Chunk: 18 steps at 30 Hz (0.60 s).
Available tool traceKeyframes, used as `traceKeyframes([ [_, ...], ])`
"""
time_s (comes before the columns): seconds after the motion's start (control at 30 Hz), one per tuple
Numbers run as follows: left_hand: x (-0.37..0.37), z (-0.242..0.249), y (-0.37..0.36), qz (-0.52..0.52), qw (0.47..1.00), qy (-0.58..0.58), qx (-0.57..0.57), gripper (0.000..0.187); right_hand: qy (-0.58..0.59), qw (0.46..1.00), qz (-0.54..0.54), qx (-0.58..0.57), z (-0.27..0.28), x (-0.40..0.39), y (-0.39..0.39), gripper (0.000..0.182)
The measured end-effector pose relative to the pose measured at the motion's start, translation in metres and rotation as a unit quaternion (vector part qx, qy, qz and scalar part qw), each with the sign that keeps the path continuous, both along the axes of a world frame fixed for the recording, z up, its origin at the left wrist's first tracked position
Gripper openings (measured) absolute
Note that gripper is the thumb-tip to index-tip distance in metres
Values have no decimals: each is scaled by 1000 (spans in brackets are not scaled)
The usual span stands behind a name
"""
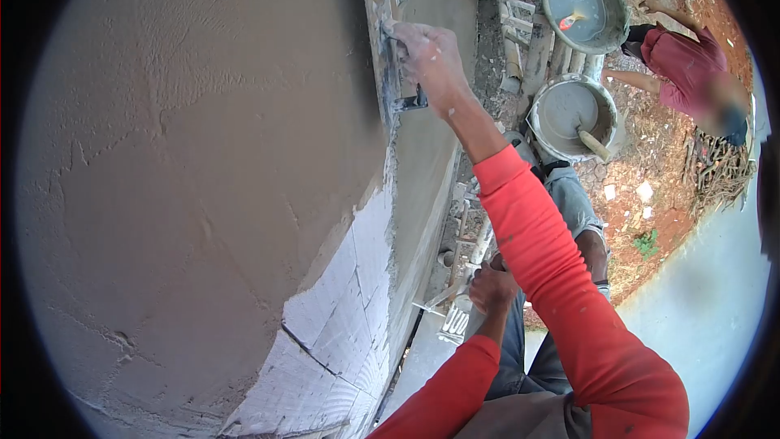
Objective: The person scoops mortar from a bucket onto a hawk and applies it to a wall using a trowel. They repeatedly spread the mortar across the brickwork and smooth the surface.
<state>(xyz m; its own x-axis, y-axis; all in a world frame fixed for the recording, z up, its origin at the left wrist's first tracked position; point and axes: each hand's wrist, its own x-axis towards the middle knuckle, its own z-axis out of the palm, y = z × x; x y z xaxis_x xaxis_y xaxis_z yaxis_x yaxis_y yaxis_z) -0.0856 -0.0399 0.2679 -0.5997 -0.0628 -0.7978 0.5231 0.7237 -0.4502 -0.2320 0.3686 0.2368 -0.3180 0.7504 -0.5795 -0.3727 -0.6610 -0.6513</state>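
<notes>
My right hand (pixel 431 61) is closed around the handle of a plastering trowel (pixel 413 102), whose blade lies along the wall's corner edge. Wet grey plaster (pixel 203 154) covers most of the wall on the left. Below it, bare white blocks (pixel 341 301) show, with dark joint lines between them. My left hand (pixel 492 288) is lower down, curled near my legs. Something dark shows at its fingers, but I cannot make out what it is.
One bucket (pixel 547 12) holds cloudy liquid and an orange-and-yellow item. Another bucket (pixel 534 118) holds grey mix and a wooden-handled tool (pixel 595 145). A person in a maroon shirt (pixel 686 61) is on the right. Planks (pixel 536 53) and sticks (pixel 719 167) lie about.
</notes>
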Motion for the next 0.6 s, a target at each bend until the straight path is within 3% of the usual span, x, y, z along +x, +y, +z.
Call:
traceKeyframes([
  [0.13, 0, 8, 16, 11, 999, -29, -11, 62, 14, 996, 10, -86, -26, -8, 27, 34],
  [0.2, 1, 7, -2, 24, 998, -49, 10, 64, -59, 998, 25, 5, -5, -18, -10, 39],
  [0.3, 6, 4, -24, 33, 997, -65, 30, 65, -38, 992, 114, 27, 53, 1, -87, 49],
  [0.33, 8, 5, -24, 26, 998, -57, 26, 65, -27, 992, 119, 31, 50, 0, -115, 53],
  [0.43, 14, 10, -19, 13, 999, -32, 7, 66, -85, 990, 41, -102, 22, 1, -160, 49],
  [0.53, 20, 12, -17, 10, 1000, -15, 2, 66, -42, 959, -14, -279, -44, 2, -155, 47],
  [0.6, 22, 8, -16, 9, 1000, -8, 0, 66, -50, 980, 9, -191, -43, -5, -157, 42],
])
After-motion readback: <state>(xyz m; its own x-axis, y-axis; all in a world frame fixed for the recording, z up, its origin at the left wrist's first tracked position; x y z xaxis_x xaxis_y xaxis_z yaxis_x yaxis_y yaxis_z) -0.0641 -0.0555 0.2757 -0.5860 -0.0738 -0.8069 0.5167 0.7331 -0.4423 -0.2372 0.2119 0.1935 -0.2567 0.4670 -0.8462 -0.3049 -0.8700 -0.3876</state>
